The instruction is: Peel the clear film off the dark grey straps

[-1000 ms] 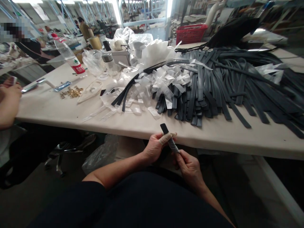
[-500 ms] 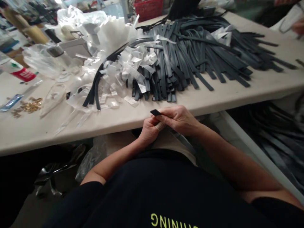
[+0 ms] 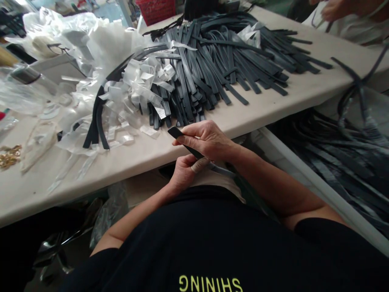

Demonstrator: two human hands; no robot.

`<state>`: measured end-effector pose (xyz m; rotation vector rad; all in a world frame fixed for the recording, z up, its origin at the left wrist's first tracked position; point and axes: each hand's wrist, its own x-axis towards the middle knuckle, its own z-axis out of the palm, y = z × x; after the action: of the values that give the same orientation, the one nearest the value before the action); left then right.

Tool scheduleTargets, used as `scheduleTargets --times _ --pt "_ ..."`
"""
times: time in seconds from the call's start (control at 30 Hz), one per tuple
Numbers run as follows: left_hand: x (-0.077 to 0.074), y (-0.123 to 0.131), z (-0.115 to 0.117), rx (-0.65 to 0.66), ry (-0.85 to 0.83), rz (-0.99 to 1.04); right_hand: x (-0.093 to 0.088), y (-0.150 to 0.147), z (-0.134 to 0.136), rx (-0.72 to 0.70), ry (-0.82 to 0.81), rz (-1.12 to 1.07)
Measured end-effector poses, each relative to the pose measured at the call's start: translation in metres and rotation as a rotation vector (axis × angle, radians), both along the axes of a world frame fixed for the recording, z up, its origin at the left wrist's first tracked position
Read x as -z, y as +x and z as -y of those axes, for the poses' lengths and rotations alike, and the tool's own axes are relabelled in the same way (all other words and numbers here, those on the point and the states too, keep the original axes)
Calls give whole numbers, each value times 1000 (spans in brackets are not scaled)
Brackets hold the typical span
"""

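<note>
A dark flat strap [image 3: 192,151] runs through both my hands, just in front of the table edge. My right hand [image 3: 206,140] pinches it near its end, which sticks out past the fingertips. Lower down, my left hand [image 3: 187,170] is closed around the same strap, with a pale wrap on the thumb. Beyond the left hand the strap trails off to the right, partly hidden behind my right forearm. A large heap of similar dark straps [image 3: 209,73] lies on the table ahead of my hands, its ends pointing towards me.
Crumpled clear plastic wrappers [image 3: 139,85] lie left of the heap. Small gold metal pieces [image 3: 10,156] sit at the far left, and a red basket [image 3: 156,10] stands behind. More dark strips fill a white-edged bin [image 3: 304,174] at right. Another person's hand [image 3: 334,10] shows at upper right.
My right hand has moved up and left along the strap, away from my left hand, so more strap shows between them. The view has turned to the right.
</note>
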<state>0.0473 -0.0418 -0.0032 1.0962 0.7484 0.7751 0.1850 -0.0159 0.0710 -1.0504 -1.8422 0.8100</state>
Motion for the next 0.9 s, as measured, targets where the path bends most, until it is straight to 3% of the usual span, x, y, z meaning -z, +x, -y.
scheduleTargets --times 0.23,0.37,0.47,0.57,0.7,0.8,0.9 --pt "2 3 6 166 51 -108 -5 -4 -7 0 58 -44" --pt "6 3 6 89 24 -83 -5 0 -19 -108 -18 -261" --pt "1 -6 -3 -45 -3 -20 5 24 -22 -173 -154 -437" --pt "-11 -28 -23 -264 -19 93 34 62 -6 -76 -335 -426" --pt "-20 -68 -48 -582 -12 158 104 102 41 58 -582 -303" --pt "-14 -93 -53 -741 -22 130 156 107 78 149 -650 -206" --pt "-5 -108 -50 -794 21 90 186 101 105 211 -651 -95"
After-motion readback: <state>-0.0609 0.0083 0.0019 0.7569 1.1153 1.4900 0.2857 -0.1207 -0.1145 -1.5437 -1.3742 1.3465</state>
